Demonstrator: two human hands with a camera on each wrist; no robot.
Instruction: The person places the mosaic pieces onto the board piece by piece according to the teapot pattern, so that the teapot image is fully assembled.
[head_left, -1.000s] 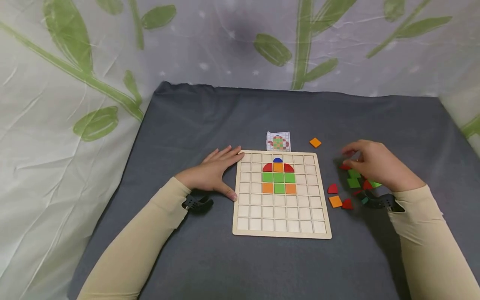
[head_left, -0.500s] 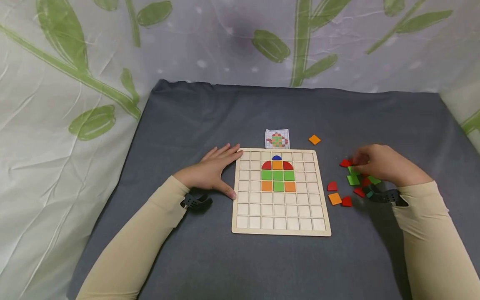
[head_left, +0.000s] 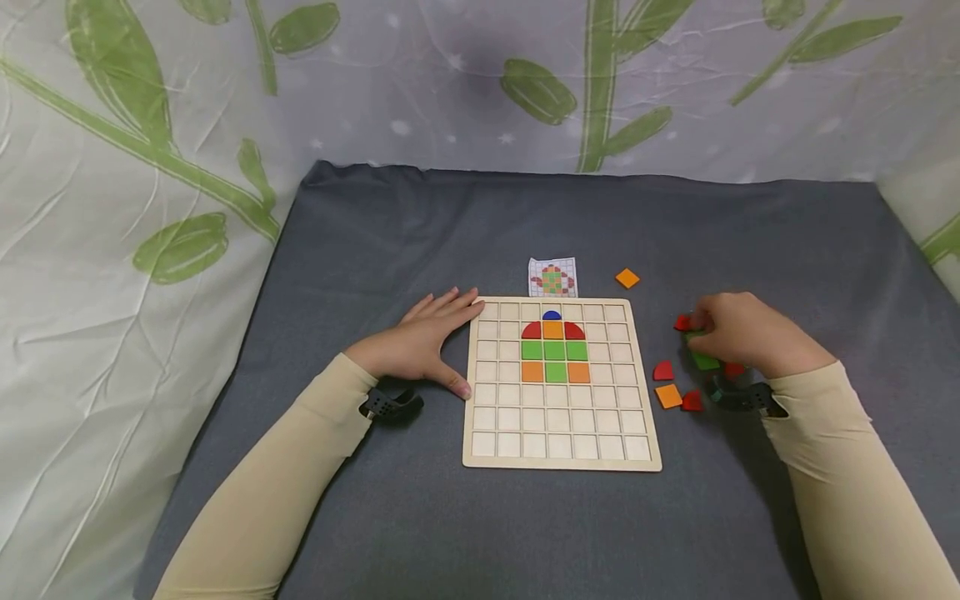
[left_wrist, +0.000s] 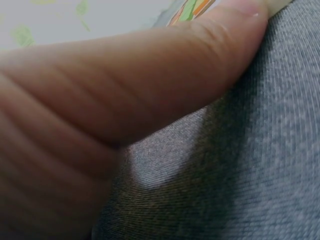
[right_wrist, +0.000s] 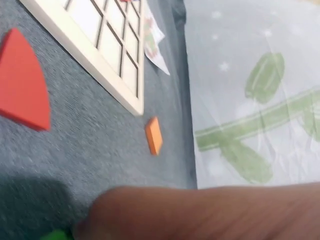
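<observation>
Ten coloured tiles (head_left: 555, 350) are sitting in the wooden grid board (head_left: 562, 463), whose left edge the left hand (head_left: 416, 346) is touching, fingers spread. The right hand (head_left: 737, 332), having just shifted boardward, is curling over loose green tiles (head_left: 705, 362), probably selecting; whether it is pinching one, I cannot tell. Beyond, a pattern card (head_left: 552, 278) is lying.
</observation>
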